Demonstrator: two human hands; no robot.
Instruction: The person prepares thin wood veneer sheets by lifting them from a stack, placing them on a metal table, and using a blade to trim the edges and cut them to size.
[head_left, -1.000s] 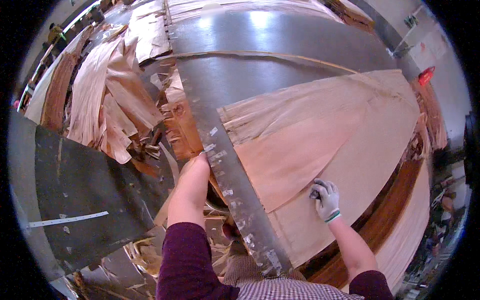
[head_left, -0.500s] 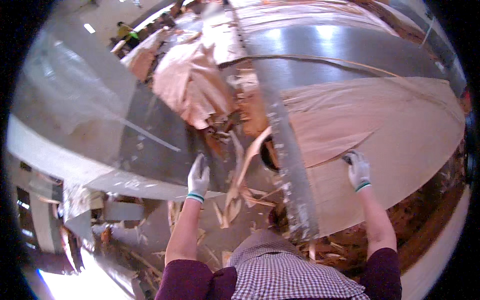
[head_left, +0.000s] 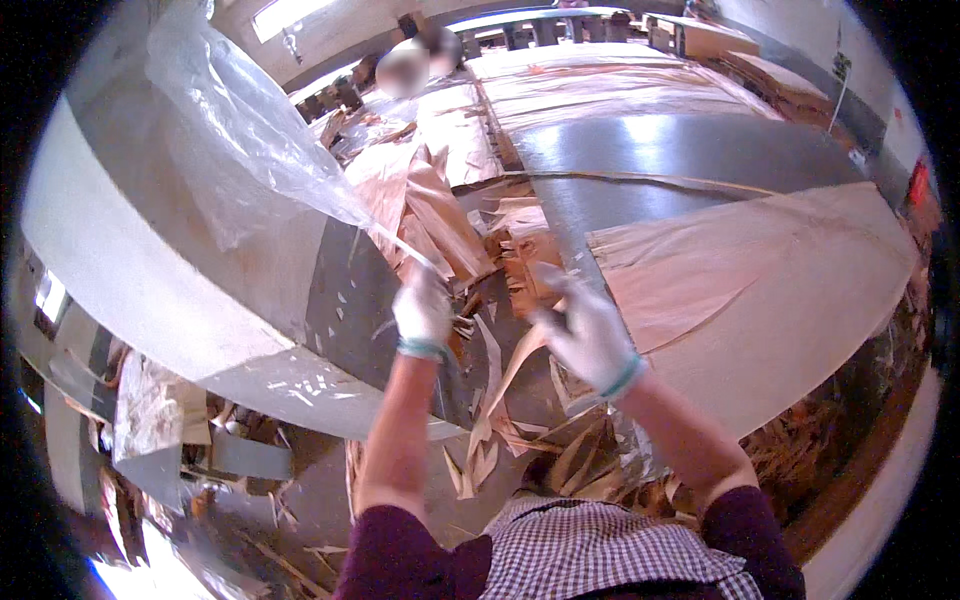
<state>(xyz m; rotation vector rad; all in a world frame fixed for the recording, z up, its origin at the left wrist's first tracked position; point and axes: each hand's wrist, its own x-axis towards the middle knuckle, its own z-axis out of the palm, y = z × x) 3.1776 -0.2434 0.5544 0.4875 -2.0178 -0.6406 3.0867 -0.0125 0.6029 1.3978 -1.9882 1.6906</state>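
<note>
My left hand [head_left: 423, 312], in a white glove with a green cuff, is raised beside the grey corner of the wall. Its fingers are smeared by motion. The lower end of a thin white strip [head_left: 402, 243] meets its fingertips; whether they grip it cannot be made out. My right hand [head_left: 590, 340], gloved alike, hovers at the near left edge of the table, blurred, with thumb and fingers apart and nothing seen in them. Beneath it a pale curled veneer strip [head_left: 517, 372] hangs toward the floor. A wide thin veneer sheet [head_left: 750, 270] lies on the metal-topped table [head_left: 690, 145] to the right.
Clear plastic sheeting [head_left: 245, 130] hangs over the low wall [head_left: 150, 270] on the left. Crumpled veneer sheets [head_left: 425, 210] are heaped beyond my hands. Torn scraps [head_left: 480, 465] litter the floor by my checked apron [head_left: 610, 550]. A thin batten [head_left: 650, 180] crosses the table.
My right hand has come leftward off the veneer sheet to the table's edge. My left hand has risen to the white strip's end. The view has tilted up.
</note>
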